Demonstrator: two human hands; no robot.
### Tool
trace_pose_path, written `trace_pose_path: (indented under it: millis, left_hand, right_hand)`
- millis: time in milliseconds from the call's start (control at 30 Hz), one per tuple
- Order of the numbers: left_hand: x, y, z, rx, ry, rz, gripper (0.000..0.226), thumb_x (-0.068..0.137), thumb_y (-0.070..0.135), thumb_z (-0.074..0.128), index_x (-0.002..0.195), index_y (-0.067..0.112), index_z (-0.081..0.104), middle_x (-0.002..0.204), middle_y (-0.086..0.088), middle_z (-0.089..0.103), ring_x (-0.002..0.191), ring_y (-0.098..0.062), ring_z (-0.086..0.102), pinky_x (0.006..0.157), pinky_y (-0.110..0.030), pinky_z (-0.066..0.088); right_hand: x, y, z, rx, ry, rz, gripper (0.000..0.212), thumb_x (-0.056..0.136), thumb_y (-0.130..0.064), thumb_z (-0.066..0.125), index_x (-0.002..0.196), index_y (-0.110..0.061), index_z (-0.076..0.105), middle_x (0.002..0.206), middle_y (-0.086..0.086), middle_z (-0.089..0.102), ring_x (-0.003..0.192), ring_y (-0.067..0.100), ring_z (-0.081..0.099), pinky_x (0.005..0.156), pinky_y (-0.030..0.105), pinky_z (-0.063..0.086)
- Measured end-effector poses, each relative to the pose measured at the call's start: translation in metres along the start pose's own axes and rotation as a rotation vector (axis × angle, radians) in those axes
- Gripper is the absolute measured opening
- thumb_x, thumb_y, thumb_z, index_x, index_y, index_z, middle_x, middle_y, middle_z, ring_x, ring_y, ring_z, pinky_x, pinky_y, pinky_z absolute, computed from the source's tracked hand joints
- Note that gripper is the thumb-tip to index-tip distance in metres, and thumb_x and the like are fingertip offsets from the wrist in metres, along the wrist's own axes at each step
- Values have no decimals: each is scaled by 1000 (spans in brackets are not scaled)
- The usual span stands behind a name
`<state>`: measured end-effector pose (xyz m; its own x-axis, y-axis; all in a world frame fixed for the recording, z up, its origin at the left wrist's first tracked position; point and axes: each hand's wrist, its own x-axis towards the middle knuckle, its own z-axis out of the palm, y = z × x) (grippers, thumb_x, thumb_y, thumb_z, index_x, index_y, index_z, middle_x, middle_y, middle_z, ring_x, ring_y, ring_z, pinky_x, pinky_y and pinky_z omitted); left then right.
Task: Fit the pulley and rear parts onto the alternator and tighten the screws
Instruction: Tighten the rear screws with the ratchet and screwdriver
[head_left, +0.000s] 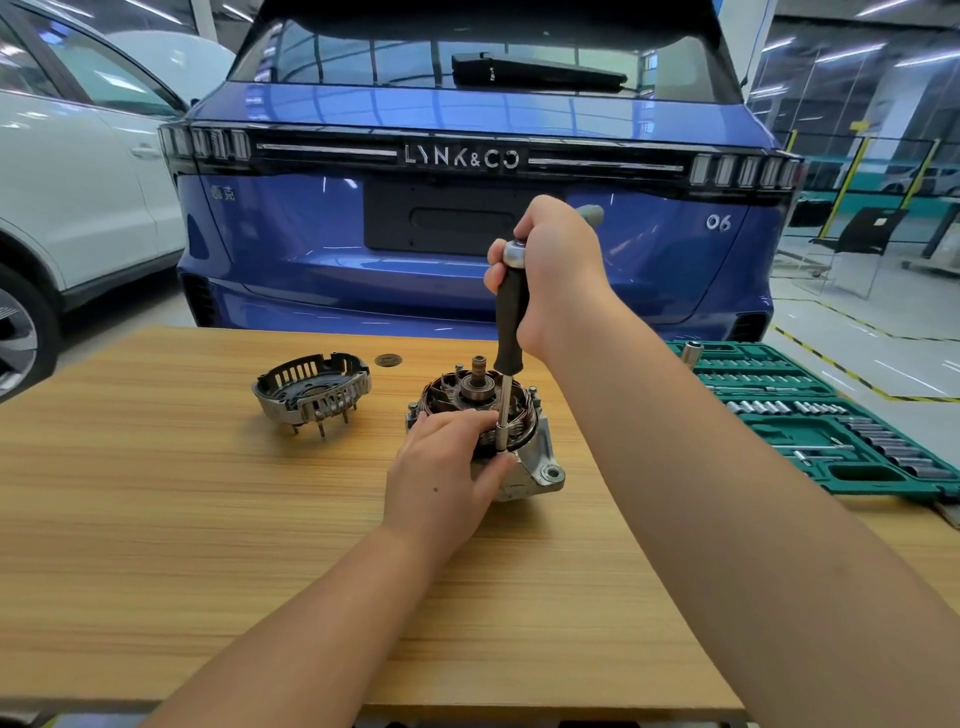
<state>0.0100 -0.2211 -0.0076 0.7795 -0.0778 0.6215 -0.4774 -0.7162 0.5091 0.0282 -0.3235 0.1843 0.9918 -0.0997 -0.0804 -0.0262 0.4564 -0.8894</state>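
Note:
The alternator stands in the middle of the wooden table, its copper windings and central shaft facing up. My left hand rests on its near side and grips the housing. A black-handled socket driver stands upright with its socket tip on a screw at the alternator's front edge. My right hand is wrapped around the top of the handle. The rear cover, grey metal with black slotted plastic, lies apart on the table to the left.
A green socket set tray lies open at the table's right edge. A small round disc lies near the far edge. Right behind the table stands a blue car, with a white car to the left.

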Motion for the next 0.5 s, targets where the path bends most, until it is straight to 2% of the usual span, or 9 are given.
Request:
trace_pose_path:
  millis: [133, 200, 267, 367, 433, 500]
  left_hand:
    - [1, 0, 0, 6, -12, -1, 43, 87, 35, 75, 126, 21, 65, 118, 5, 68, 118, -15, 56, 98, -47, 52]
    - [1, 0, 0, 12, -22, -4, 42, 87, 36, 74, 126, 23, 65, 117, 7, 68, 118, -15, 55, 94, -40, 51]
    - [1, -1, 0, 11, -26, -11, 42, 88, 36, 73, 127, 24, 65, 117, 7, 67, 118, -14, 55, 93, -39, 51]
    - [2, -1, 0, 13, -34, -15, 43, 88, 37, 73, 128, 24, 64, 117, 7, 67, 117, -13, 54, 93, -39, 52]
    - [2, -1, -1, 21, -53, -12, 44, 88, 39, 72, 129, 25, 63, 118, 8, 67, 118, -12, 54, 91, -36, 51]
    - [3, -2, -1, 21, -63, -20, 44, 89, 40, 72, 130, 27, 62, 119, 9, 66, 119, -10, 53, 90, -34, 51]
  right_hand:
    - [2, -2, -1, -37, -44, -69, 25, 100, -5, 37, 76, -9, 40, 57, 5, 53, 53, 15, 46, 58, 25, 38]
    - [-1, 3, -1, 46, -69, -60, 18, 96, -7, 37, 79, -8, 43, 53, 6, 61, 54, 18, 51, 63, 29, 41]
    - [-4, 14, -2, 179, -80, -153, 4, 90, -6, 42, 92, -8, 45, 66, 5, 70, 60, 20, 59, 64, 30, 49]
    - [-4, 32, -8, 348, -152, -354, 18, 87, 4, 47, 91, -12, 41, 80, 8, 72, 81, 27, 70, 73, 34, 59]
    - [-4, 39, -13, 286, -206, -487, 23, 88, 6, 50, 86, -16, 41, 92, 8, 73, 94, 30, 74, 88, 43, 57]
    - [-1, 44, -21, 61, -192, -702, 24, 89, 4, 52, 83, -17, 42, 103, 10, 72, 104, 31, 71, 94, 50, 54]
